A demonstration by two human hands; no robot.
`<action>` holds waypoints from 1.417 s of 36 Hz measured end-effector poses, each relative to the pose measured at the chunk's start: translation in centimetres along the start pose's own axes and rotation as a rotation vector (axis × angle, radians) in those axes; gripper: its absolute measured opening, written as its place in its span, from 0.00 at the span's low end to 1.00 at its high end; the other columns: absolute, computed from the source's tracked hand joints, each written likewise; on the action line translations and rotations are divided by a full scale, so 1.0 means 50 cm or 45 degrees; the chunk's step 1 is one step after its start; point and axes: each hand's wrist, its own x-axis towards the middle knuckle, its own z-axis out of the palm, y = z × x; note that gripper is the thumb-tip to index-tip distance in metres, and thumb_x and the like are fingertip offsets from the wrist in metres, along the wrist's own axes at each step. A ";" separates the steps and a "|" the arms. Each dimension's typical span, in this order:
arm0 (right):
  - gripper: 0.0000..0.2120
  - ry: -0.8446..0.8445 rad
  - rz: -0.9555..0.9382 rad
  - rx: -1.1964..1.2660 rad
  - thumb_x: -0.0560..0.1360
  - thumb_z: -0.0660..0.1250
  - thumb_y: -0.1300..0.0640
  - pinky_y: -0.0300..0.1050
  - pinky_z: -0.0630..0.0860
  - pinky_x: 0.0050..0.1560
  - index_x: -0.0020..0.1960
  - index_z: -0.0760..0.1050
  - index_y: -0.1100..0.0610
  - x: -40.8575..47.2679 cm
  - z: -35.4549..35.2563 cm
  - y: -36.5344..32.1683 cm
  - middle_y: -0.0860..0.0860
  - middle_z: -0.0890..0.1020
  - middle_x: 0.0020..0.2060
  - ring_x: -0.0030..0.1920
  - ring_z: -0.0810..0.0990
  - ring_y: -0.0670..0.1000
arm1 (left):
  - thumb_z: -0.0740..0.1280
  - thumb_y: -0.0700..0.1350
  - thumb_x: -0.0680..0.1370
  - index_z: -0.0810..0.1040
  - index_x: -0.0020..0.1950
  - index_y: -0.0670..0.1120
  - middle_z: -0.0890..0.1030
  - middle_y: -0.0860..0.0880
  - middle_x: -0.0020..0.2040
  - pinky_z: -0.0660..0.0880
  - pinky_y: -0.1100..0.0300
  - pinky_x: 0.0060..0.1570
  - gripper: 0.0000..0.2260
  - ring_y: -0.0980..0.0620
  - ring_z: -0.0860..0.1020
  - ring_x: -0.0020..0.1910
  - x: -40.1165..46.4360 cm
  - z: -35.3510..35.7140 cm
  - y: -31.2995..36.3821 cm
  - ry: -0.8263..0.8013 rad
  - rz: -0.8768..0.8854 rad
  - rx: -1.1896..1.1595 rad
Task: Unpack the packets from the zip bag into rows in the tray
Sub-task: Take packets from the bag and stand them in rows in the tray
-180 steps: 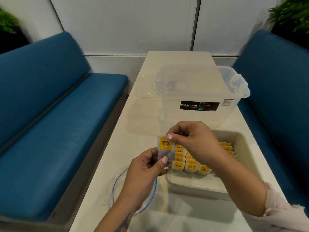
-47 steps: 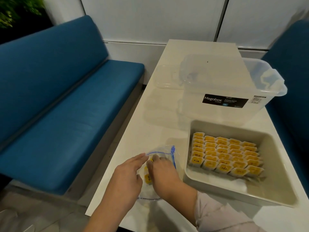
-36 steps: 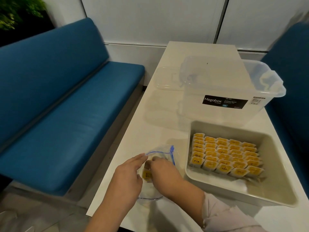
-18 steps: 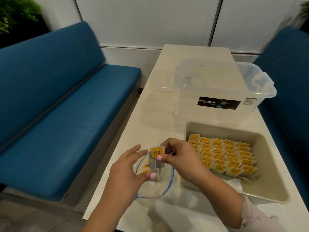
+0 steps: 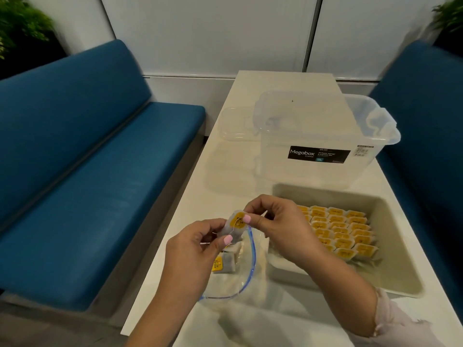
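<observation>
Being held up above the table: a small translucent packet with a yellow label [image 5: 236, 223], pinched at its top by the thumb and fingers of the right hand [image 5: 280, 229] and at its lower end by the thumb and fingers of the left hand [image 5: 195, 249], both hands close together with only the packet between them. Hanging just above the mouth of a clear plastic zip bag with a blue seal strip [image 5: 246, 269], lying open on the near part of the white table [image 5: 283, 81], between the hands and the near edge. Resting inside the bag: a few more yellow-labelled packets [image 5: 224, 262], partly hidden behind the left hand. Sitting just to the right of the bag: a shallow beige plastic tray [image 5: 400, 259], holding yellow-labelled packets standing in neat rows [image 5: 338, 234] across its far half, its left end partly hidden by the right hand. Standing beyond the tray, on the far part of the table: a large clear plastic storage box with a black "Megabox" label [image 5: 318, 156], its clear lid [image 5: 235, 123] lying flat at its left. Flanking the table on the left and right: blue upholstered benches [image 5: 87, 171], with white wall panels behind and green foliage in both far corners.
</observation>
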 end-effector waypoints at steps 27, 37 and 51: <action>0.09 0.118 0.091 -0.648 0.71 0.73 0.59 0.28 0.67 0.35 0.37 0.79 0.46 -0.084 -0.235 -0.002 0.38 0.78 0.30 0.34 0.73 0.34 | 0.75 0.43 0.69 0.76 0.49 0.63 0.79 0.66 0.47 0.67 0.77 0.48 0.17 0.68 0.74 0.51 0.011 0.146 0.029 -0.421 0.224 0.306; 0.03 0.173 0.422 -1.140 0.73 0.71 0.53 0.46 0.76 0.44 0.42 0.79 0.46 -0.131 -0.341 0.055 0.44 0.82 0.41 0.43 0.78 0.47 | 0.75 0.46 0.68 0.78 0.54 0.60 0.76 0.63 0.59 0.65 0.62 0.62 0.17 0.59 0.71 0.59 0.024 0.158 0.011 -0.472 0.321 0.661; 0.06 0.050 0.504 -1.623 0.78 0.64 0.49 0.39 0.64 0.42 0.52 0.78 0.45 -0.134 -0.326 0.141 0.48 0.72 0.43 0.44 0.68 0.49 | 0.74 0.46 0.69 0.71 0.49 0.66 0.71 0.69 0.56 0.65 0.60 0.63 0.18 0.61 0.69 0.58 0.020 0.157 0.015 -0.494 0.263 0.639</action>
